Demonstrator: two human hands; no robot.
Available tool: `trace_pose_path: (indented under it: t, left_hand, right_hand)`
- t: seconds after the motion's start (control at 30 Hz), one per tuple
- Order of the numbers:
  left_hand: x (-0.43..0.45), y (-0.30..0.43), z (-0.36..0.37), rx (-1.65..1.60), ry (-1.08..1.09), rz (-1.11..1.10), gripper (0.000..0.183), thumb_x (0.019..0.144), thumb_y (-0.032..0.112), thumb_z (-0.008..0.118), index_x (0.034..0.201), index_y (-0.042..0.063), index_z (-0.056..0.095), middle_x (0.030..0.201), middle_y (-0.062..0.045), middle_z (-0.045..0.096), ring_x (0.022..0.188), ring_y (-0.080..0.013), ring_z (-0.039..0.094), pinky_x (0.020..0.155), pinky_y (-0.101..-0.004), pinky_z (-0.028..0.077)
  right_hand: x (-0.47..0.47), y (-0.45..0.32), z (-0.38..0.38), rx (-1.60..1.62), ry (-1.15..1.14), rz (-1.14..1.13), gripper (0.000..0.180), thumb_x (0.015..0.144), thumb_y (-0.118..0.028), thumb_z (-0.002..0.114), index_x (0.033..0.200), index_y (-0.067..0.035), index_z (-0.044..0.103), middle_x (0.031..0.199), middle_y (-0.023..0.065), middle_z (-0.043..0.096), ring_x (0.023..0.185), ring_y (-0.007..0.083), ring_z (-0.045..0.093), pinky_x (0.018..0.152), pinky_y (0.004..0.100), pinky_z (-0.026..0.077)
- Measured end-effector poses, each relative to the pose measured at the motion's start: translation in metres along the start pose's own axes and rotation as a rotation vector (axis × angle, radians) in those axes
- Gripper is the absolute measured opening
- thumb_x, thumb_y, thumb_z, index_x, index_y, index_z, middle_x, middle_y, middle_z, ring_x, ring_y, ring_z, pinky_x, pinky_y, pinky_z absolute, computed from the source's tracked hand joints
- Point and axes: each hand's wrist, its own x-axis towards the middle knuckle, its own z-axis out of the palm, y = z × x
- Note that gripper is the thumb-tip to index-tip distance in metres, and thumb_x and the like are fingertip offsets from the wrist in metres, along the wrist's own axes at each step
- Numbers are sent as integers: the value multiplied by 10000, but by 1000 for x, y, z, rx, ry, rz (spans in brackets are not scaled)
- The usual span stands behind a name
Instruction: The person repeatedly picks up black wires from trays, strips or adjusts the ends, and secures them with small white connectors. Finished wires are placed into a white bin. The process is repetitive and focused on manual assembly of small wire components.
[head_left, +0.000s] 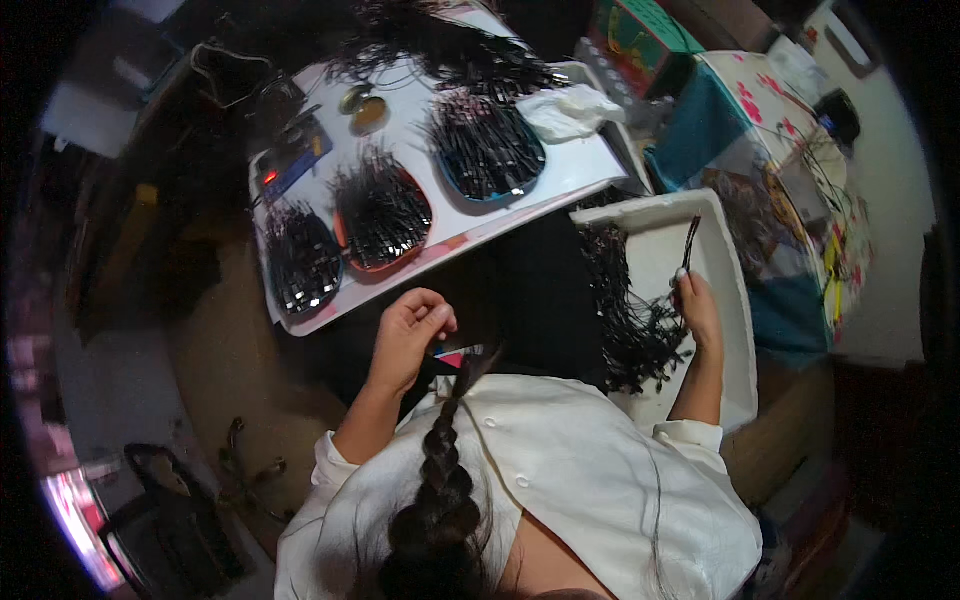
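My right hand is closed on a thin black cord piece, which stands up from the fingers over a white foam box. Beside it in the box lies a tangled heap of black cords with small dark ends. My left hand is raised in front of the table edge, its fingers curled and thumb near the fingertips; I cannot tell whether something thin is between them. Beyond it, bundles of black cords with shiny ends fill a dark container, an orange-red container and a blue container.
The white table spans the view ahead. On it are a loose pile of black strands, a crumpled white tissue or bag, round yellowish objects and a blue device with a red light. A flower-patterned cloth covers furniture at right.
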Motion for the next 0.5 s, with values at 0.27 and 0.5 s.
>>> trace_pose_path:
  t: [0.27, 0.5]
  left_hand:
    - [-26, 29, -61, 271, 417, 248, 93, 936, 20, 561, 1019, -3, 595, 800, -9, 612, 723, -56, 546, 657, -213, 454]
    - [17, 83, -129, 1263, 966, 352, 113, 874, 118, 624, 913, 19, 584, 878, -164, 613, 820, -376, 609, 720, -442, 493]
  right_hand:
    - [80, 51, 143, -730, -161, 30, 495, 974, -425, 496, 910, 50, 622, 864, 282, 645, 815, 467, 609, 708, 528, 477]
    - [19, -154, 69, -347, -299, -405, 311, 962, -208, 530, 783, 39, 589, 622, 230, 561, 573, 363, 581, 550, 433, 440]
